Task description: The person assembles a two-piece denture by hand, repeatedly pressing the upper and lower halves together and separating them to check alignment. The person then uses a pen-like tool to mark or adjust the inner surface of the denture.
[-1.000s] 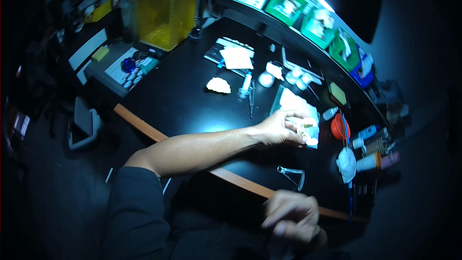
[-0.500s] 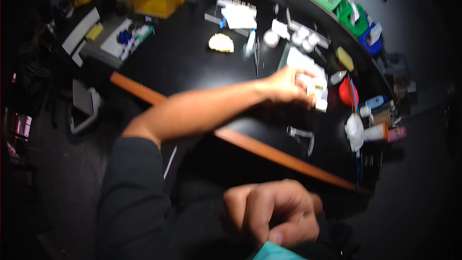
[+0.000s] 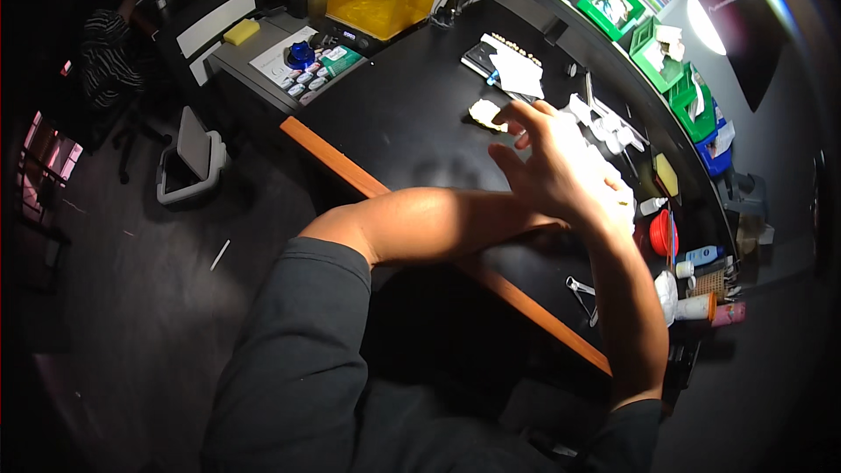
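My right hand (image 3: 554,156) is raised over the table with its fingers apart and nothing seen in them. Its fingertips are close to a pale yellow, bumpy-edged piece shaped like a dental cast (image 3: 484,114), and I cannot tell whether they touch it. My left forearm crosses the view beneath my right wrist. Most of my left hand (image 3: 618,187) is hidden behind the right one; only some brightly lit fingers show past it, so its grip stays unclear. The white papers near it are mostly covered.
A white sheet (image 3: 519,74) lies on a dark box at the back. Round white containers (image 3: 613,133), a red bowl (image 3: 661,232) and bottles line the right. Green bins (image 3: 611,9) follow the curved rear wall. An orange edge (image 3: 337,160) borders the black table.
My right hand, closed low in front of me before, has risen over the table and spread its fingers. A teal piece at the lower edge is out of view. The whole view has shifted.
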Demonstrator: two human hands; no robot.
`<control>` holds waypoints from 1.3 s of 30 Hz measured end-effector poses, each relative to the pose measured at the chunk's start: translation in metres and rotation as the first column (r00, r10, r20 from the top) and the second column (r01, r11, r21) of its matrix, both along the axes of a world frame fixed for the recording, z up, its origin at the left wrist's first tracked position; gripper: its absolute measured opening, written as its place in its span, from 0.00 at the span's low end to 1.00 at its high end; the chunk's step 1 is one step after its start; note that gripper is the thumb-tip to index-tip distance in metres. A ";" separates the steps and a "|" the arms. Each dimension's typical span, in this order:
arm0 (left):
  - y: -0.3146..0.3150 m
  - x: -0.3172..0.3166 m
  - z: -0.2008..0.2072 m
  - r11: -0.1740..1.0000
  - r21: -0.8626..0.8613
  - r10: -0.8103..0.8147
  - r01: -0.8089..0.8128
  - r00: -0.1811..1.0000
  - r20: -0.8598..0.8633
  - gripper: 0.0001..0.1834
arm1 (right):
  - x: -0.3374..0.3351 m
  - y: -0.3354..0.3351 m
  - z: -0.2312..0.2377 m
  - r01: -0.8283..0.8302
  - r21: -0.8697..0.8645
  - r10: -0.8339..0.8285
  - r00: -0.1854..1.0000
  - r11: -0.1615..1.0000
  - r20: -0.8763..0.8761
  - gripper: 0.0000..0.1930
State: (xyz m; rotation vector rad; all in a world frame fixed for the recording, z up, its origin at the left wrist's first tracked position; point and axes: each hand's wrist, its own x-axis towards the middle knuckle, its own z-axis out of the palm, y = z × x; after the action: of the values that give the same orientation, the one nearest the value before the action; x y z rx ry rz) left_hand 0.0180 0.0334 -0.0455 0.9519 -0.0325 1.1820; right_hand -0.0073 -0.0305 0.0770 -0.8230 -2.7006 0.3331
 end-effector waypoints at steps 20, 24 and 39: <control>0.048 0.042 -0.021 0.885 0.140 -0.462 0.443 0.808 0.365 0.10 | -0.035 0.073 -0.034 0.071 0.010 -0.072 0.992 0.997 0.104 0.16; 0.015 -0.002 -0.010 0.998 0.017 0.054 -0.053 0.995 -0.088 0.11 | 0.017 0.034 0.020 -0.272 -0.583 -0.013 0.899 0.766 -0.437 0.20; -0.016 -0.023 0.017 0.984 -0.055 0.119 -0.167 0.861 -0.495 0.36 | 0.243 0.037 -0.035 0.166 -0.188 -0.251 0.690 0.968 -0.679 0.32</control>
State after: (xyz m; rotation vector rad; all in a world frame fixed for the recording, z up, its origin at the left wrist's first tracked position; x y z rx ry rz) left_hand -0.0050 0.0171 -0.0286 1.1608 0.5098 1.0342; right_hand 0.2354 0.0061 0.0420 -0.8119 -1.8643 0.6079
